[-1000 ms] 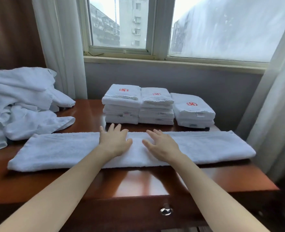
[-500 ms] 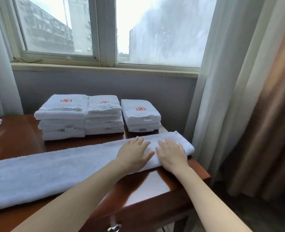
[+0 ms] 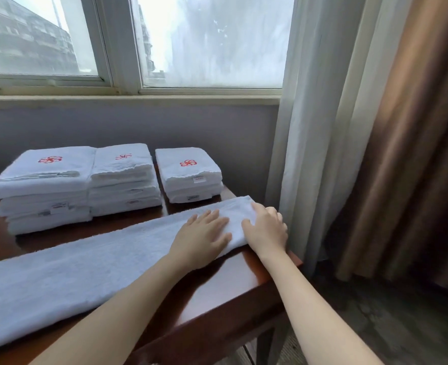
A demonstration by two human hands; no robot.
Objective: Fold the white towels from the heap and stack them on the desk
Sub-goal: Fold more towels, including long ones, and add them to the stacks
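Both hands are now working at the right-hand end of the long towel (image 3: 86,264), having slid there from its middle a second ago. The right hand (image 3: 266,233) is no longer lying flat. Its fingers (image 3: 274,213) are curling over the towel's end edge, with the thumb pressing on top, so it seems to be grasping that end. The left hand (image 3: 202,238) is lying beside it with its fingers released and straight, pressing the cloth down. The towel is lying as a narrow folded strip across the tabletop (image 3: 233,280), in front of the stacks of folded towels (image 3: 123,180). It looks soft, limp and light, so the layers are likely to slip apart. Pinching all layers at both end corners should be keeping the next fold square.
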